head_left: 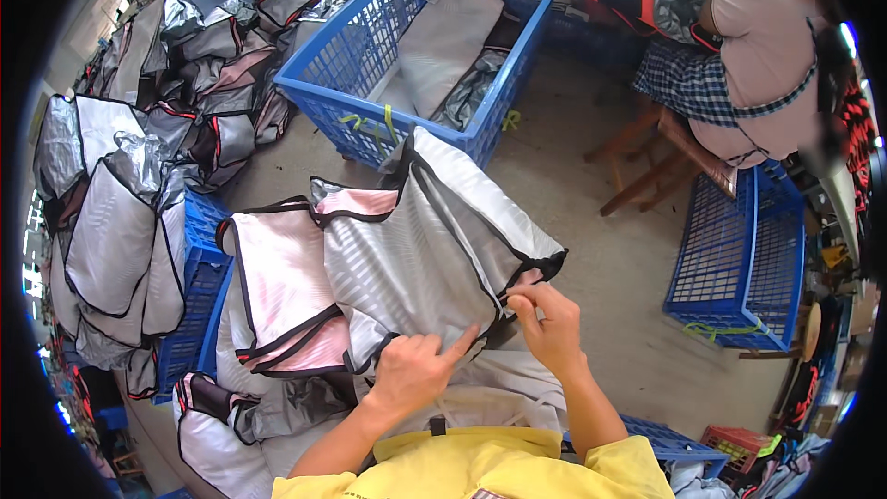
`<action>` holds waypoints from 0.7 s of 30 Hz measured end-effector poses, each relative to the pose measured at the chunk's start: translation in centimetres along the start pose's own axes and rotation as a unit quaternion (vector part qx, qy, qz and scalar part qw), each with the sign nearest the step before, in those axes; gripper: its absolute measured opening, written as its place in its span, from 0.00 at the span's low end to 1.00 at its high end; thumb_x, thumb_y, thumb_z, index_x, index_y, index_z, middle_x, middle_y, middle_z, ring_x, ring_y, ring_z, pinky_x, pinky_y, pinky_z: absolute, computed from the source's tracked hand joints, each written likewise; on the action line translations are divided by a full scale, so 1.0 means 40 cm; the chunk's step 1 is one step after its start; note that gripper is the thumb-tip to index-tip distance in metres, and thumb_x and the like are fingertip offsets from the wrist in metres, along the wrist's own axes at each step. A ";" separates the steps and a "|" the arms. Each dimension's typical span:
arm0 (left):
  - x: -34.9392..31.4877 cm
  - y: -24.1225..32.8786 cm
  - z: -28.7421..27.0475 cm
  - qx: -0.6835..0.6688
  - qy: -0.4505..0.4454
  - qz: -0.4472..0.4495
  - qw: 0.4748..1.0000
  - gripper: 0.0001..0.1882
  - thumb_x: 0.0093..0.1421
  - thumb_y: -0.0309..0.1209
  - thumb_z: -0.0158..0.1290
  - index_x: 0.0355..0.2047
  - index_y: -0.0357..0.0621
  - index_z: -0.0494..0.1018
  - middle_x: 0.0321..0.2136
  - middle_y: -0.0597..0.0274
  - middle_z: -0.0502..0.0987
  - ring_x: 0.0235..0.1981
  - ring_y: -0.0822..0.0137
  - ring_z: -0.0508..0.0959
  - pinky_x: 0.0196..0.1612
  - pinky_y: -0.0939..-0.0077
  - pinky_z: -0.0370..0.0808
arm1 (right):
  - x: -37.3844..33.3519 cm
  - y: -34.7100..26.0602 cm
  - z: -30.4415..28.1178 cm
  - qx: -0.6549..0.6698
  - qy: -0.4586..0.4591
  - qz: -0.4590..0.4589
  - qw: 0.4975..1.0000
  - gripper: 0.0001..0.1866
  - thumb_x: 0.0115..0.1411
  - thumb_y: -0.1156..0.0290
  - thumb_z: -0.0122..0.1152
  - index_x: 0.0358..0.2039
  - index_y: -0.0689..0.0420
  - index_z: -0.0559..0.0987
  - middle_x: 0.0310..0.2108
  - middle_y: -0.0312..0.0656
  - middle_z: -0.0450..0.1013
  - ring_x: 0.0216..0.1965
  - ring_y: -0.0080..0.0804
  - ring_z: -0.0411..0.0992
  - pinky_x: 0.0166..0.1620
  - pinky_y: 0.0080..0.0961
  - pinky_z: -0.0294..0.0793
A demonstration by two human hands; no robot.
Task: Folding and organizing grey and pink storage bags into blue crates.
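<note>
A large silver-grey sewn fabric piece [397,263] with black edging and pinkish panels lies spread out in front of me. Its white side strip runs along the far right, ending in a bunched black corner. My left hand [411,371] rests on the near edge, index finger stretched along the cloth and the other fingers curled over it. At the right edge, my right hand [552,325] pinches the black edging between thumb and fingers. What lies inside the pinch is too small to make out. More pale fabric [517,379] lies below my hands.
Ahead stands a blue plastic crate [337,106] holding grey fabric pieces. Fabric heaps [217,65] fill the far left, and more pieces [111,240] drape over a blue crate [194,268]. A seated person [767,74] is at the right, near another blue crate [716,259].
</note>
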State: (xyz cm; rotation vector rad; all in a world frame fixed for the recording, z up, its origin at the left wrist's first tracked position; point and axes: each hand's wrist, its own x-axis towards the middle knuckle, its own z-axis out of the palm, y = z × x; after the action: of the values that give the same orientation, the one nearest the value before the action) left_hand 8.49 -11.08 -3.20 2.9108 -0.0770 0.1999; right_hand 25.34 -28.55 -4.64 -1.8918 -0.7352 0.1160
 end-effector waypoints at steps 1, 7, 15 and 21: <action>-0.005 -0.002 0.001 0.002 0.002 -0.001 1.000 0.38 0.52 0.28 0.56 0.67 0.62 0.74 0.19 0.67 0.65 0.19 0.65 0.73 0.24 0.67 0.70 | 0.022 -0.024 0.012 -0.002 -0.004 -0.003 1.000 0.05 0.63 0.70 0.71 0.36 0.57 0.85 0.27 0.40 0.78 0.28 0.41 0.76 0.31 0.34 0.75; -0.014 0.009 0.042 0.010 -0.001 -0.014 1.000 0.37 0.55 0.28 0.55 0.68 0.59 0.73 0.20 0.66 0.67 0.20 0.65 0.74 0.25 0.68 0.70 | 0.071 -0.072 0.074 -0.044 -0.087 0.020 0.995 0.07 0.64 0.71 0.70 0.40 0.59 0.85 0.28 0.43 0.81 0.26 0.33 0.77 0.34 0.28 0.76; -0.011 0.013 0.096 -0.017 0.007 -0.059 0.998 0.35 0.59 0.28 0.52 0.69 0.56 0.71 0.23 0.64 0.73 0.24 0.61 0.77 0.29 0.65 0.72 | 0.129 -0.086 0.086 -0.074 -0.106 0.079 0.988 0.09 0.69 0.70 0.68 0.42 0.63 0.85 0.28 0.40 0.81 0.29 0.22 0.77 0.36 0.23 0.77; -0.014 0.032 0.158 -0.017 0.037 -0.044 0.998 0.34 0.61 0.30 0.51 0.70 0.47 0.69 0.25 0.63 0.72 0.28 0.62 0.75 0.34 0.65 0.71 | 0.217 -0.164 0.118 -0.155 -0.044 -0.002 0.987 0.07 0.68 0.71 0.66 0.44 0.59 0.84 0.35 0.44 0.79 0.32 0.36 0.80 0.35 0.30 0.78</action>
State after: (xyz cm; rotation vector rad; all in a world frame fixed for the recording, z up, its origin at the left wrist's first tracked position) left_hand 8.68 -13.74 -9.11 2.8627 0.0580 0.2876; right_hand 27.58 -18.41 1.09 -2.1927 -0.8561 0.0871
